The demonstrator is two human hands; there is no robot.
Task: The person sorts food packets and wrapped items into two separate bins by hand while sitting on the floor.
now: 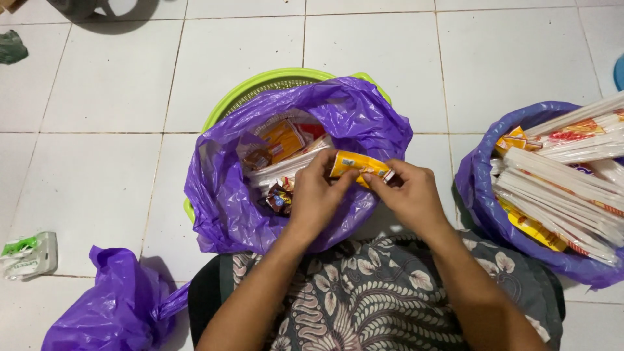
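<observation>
Over tiled floor [97,97], both hands' grip pinches yellow wrapper [359,164].

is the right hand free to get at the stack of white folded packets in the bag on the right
Probably not yet: the right hand and left hand are both pinching a yellow packet. The white packets lie uncovered close beside it.

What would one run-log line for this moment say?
left hand: holds wrapper | right hand: holds wrapper | below: purple bag in green basket
</observation>
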